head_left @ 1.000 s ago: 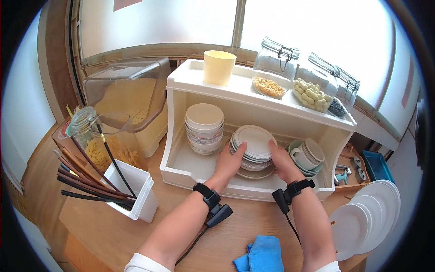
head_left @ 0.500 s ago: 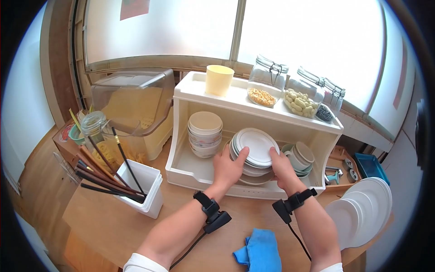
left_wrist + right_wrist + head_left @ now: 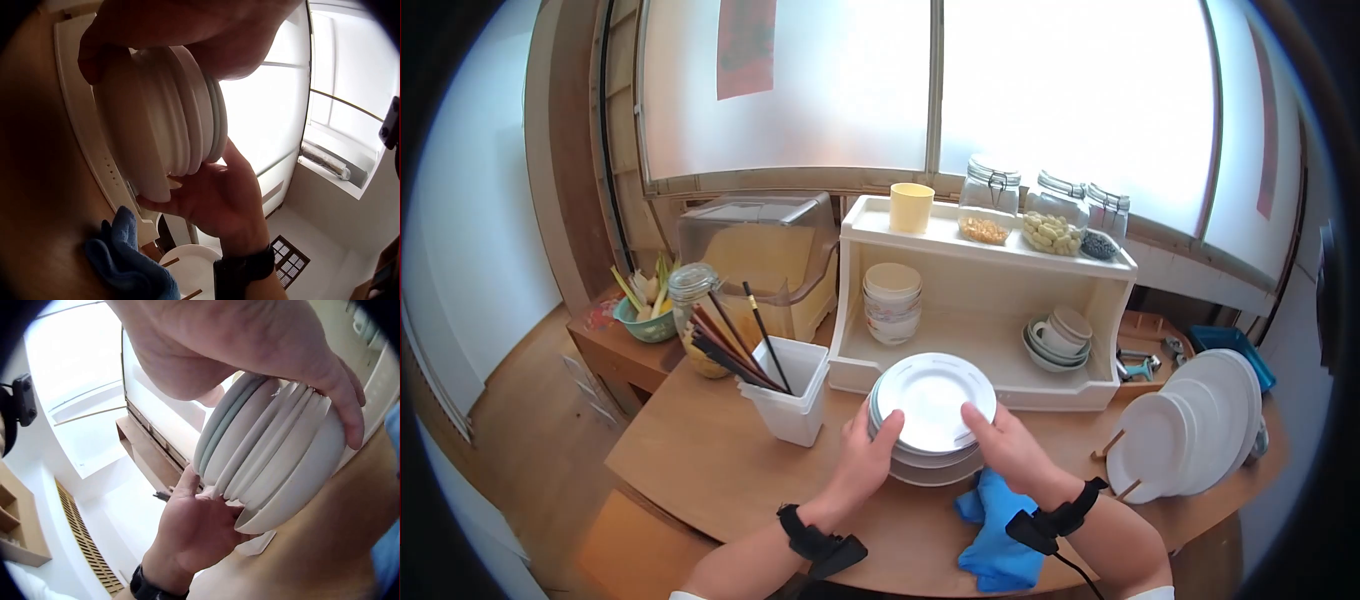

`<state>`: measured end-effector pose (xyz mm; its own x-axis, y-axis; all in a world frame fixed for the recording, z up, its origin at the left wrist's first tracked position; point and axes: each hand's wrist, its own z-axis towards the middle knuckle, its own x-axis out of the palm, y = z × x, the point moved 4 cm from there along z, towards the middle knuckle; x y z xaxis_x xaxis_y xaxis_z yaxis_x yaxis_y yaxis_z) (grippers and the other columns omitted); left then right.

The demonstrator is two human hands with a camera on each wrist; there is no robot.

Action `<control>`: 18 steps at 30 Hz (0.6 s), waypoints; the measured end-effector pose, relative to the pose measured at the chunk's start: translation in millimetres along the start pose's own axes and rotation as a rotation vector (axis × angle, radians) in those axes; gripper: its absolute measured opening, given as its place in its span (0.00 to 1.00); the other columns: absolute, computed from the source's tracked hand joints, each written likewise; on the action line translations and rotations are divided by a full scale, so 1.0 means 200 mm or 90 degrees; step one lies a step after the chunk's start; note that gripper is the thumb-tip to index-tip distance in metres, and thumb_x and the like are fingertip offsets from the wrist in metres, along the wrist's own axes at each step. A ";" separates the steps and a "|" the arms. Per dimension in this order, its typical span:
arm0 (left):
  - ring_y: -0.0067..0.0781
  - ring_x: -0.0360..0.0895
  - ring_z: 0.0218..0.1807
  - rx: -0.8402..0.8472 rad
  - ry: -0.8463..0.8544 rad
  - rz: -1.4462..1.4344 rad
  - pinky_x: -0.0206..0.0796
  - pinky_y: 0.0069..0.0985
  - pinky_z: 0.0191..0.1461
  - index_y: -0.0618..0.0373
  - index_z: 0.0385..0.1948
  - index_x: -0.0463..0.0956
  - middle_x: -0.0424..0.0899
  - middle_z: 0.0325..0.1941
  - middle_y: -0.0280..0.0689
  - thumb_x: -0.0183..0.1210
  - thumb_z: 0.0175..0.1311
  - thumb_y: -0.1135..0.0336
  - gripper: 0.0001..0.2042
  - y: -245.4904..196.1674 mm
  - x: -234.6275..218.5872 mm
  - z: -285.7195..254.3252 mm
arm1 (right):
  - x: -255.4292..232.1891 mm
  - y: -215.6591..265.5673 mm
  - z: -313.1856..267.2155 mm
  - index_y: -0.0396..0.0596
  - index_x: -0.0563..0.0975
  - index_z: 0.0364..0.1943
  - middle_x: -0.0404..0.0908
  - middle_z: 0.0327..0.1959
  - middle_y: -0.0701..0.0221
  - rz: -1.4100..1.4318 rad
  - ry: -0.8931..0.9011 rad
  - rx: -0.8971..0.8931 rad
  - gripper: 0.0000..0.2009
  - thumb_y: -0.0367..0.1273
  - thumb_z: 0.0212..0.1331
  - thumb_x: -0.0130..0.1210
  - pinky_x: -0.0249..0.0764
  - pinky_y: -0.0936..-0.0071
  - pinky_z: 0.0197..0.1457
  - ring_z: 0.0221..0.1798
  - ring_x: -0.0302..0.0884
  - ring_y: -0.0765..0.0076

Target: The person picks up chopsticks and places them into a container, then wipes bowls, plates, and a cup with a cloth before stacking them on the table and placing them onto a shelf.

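Observation:
A stack of plates (image 3: 935,400), white with some pale green ones lower down, is held between both hands in front of the shelf. My left hand (image 3: 865,460) grips its left side, thumb over the top rim and fingers beneath. On the right side my right hand (image 3: 1012,455) grips it the same way. In the right wrist view the stack (image 3: 269,444) shows several plates of differing depth, the deepest at the bottom. The left wrist view shows the stack's underside (image 3: 125,125) over the table, with a blue cloth (image 3: 1003,530) lying near the right hand.
The white shelf (image 3: 970,395) holds stacked bowls (image 3: 892,305) and cups with green bowls (image 3: 1058,350). Jars (image 3: 1055,215) and a yellow cup (image 3: 911,208) stand on top. Left is a white chopstick holder (image 3: 795,410); right, a rack of white plates (image 3: 1190,425).
Both hands have drawn the plate stack out of the shelf toward the body, over the table's front part. The head view has tilted up and shifted.

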<state>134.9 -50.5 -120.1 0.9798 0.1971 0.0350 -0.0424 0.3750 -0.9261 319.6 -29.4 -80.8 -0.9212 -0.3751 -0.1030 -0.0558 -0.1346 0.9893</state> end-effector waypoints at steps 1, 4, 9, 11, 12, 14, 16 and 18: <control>0.40 0.76 0.52 -0.003 0.004 0.012 0.64 0.33 0.58 0.68 0.54 0.69 0.80 0.48 0.48 0.53 0.67 0.55 0.24 0.00 -0.04 -0.06 | 0.05 -0.02 -0.04 0.38 0.63 0.64 0.72 0.58 0.65 0.013 -0.001 0.001 0.25 0.42 0.71 0.46 0.62 0.73 0.64 0.58 0.67 0.72; 0.34 0.76 0.51 -0.057 0.011 -0.002 0.65 0.30 0.57 0.70 0.54 0.69 0.80 0.48 0.47 0.50 0.69 0.56 0.23 0.04 -0.15 -0.19 | 0.17 -0.11 -0.15 0.38 0.62 0.64 0.71 0.59 0.64 -0.005 0.033 -0.004 0.26 0.42 0.70 0.47 0.62 0.72 0.64 0.60 0.66 0.71; 0.32 0.75 0.51 -0.071 0.053 0.013 0.65 0.30 0.57 0.70 0.54 0.69 0.80 0.49 0.46 0.48 0.70 0.58 0.22 0.05 -0.22 -0.30 | 0.27 -0.24 -0.27 0.39 0.61 0.64 0.70 0.60 0.63 0.063 0.008 0.005 0.25 0.40 0.69 0.48 0.61 0.71 0.65 0.61 0.65 0.69; 0.32 0.75 0.52 -0.059 0.077 0.023 0.65 0.30 0.57 0.70 0.55 0.70 0.79 0.50 0.45 0.47 0.70 0.58 0.21 0.05 -0.22 -0.31 | 0.27 -0.22 -0.30 0.39 0.61 0.64 0.70 0.60 0.61 0.072 -0.011 -0.004 0.26 0.37 0.66 0.52 0.60 0.69 0.67 0.64 0.65 0.64; 0.32 0.74 0.53 -0.080 0.067 0.010 0.64 0.29 0.58 0.69 0.55 0.69 0.79 0.51 0.45 0.46 0.70 0.60 0.21 0.08 -0.23 -0.32 | 0.27 -0.22 -0.31 0.37 0.62 0.63 0.70 0.60 0.60 0.093 -0.017 -0.038 0.26 0.38 0.66 0.52 0.60 0.69 0.67 0.64 0.65 0.65; 0.30 0.71 0.57 -0.126 0.068 -0.035 0.60 0.27 0.62 0.68 0.59 0.67 0.75 0.56 0.43 0.44 0.71 0.61 0.21 0.11 -0.22 -0.35 | 0.25 -0.25 -0.31 0.36 0.62 0.62 0.70 0.60 0.58 0.078 -0.025 -0.033 0.27 0.40 0.66 0.52 0.60 0.69 0.67 0.63 0.65 0.64; 0.29 0.69 0.58 -0.136 0.092 -0.058 0.59 0.26 0.62 0.68 0.60 0.65 0.74 0.57 0.42 0.44 0.72 0.61 0.21 0.11 -0.20 -0.37 | 0.24 -0.24 -0.33 0.33 0.61 0.62 0.70 0.60 0.55 0.055 -0.013 -0.040 0.30 0.43 0.65 0.53 0.61 0.69 0.67 0.63 0.66 0.62; 0.28 0.68 0.59 -0.150 0.101 -0.080 0.58 0.25 0.63 0.67 0.61 0.64 0.73 0.59 0.42 0.44 0.72 0.61 0.22 0.11 -0.19 -0.38 | 0.22 -0.28 -0.34 0.33 0.61 0.62 0.70 0.60 0.54 0.061 -0.019 -0.049 0.30 0.44 0.65 0.52 0.61 0.69 0.67 0.64 0.66 0.61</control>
<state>110.9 -118.7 -170.0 0.9935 0.0114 0.1133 0.1099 0.1642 -0.9803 308.0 -99.9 -148.7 -0.9320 -0.3625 -0.0042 0.0616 -0.1698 0.9836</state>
